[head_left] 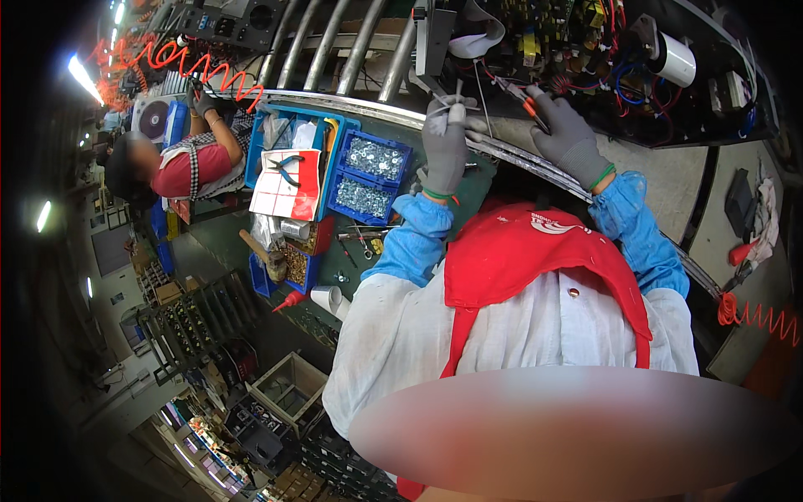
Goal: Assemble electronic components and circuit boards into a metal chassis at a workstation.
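Left hand (445, 155), extended forward: fingers pinching white ties (459, 88). Right hand (573, 142), extended, back upward: fingers closed round pliers (529, 107). Wires (562, 84) beyond right fingers; plier tips hard to distinguish.

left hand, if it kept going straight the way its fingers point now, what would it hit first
Going straight on, the left hand would probably meet the curled white sheet just ahead, though depth is unclear and it might pass under or over it.
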### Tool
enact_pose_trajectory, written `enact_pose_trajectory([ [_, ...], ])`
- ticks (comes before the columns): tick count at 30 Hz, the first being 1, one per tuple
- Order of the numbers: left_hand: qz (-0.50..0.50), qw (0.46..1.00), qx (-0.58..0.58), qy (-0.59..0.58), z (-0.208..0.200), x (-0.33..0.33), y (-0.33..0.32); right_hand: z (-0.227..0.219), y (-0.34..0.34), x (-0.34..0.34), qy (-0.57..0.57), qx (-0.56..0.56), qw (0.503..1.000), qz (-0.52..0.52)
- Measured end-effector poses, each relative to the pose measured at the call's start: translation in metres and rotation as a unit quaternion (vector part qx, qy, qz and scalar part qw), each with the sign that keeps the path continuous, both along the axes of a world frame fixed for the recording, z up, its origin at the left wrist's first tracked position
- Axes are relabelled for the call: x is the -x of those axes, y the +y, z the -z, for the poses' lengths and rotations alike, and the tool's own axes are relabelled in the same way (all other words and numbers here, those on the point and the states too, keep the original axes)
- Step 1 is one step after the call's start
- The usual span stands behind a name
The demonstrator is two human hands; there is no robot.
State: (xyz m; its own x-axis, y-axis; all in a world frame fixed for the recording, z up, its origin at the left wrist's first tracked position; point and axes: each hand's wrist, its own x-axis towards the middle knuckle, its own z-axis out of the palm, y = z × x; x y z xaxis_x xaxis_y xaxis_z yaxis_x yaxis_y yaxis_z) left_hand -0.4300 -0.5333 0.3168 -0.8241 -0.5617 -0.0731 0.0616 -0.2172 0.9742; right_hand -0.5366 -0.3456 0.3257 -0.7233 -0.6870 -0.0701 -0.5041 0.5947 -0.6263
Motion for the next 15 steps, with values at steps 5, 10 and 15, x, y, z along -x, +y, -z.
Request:
enact_pose_trajectory([
  [5,0.092,0.898,0.426,0.066,-0.013,0.001,-0.004,-0.005,-0.014,-0.003,0.187,-0.070,0.979,0.033],
  [10,0.145,0.808,0.569,0.047,-0.022,0.012,-0.006,0.006,-0.027,-0.008,0.229,-0.056,0.970,0.058],
  [15,0.107,0.835,0.533,0.081,-0.039,0.015,0.003,0.002,-0.028,-0.011,0.239,-0.038,0.967,0.073],
])
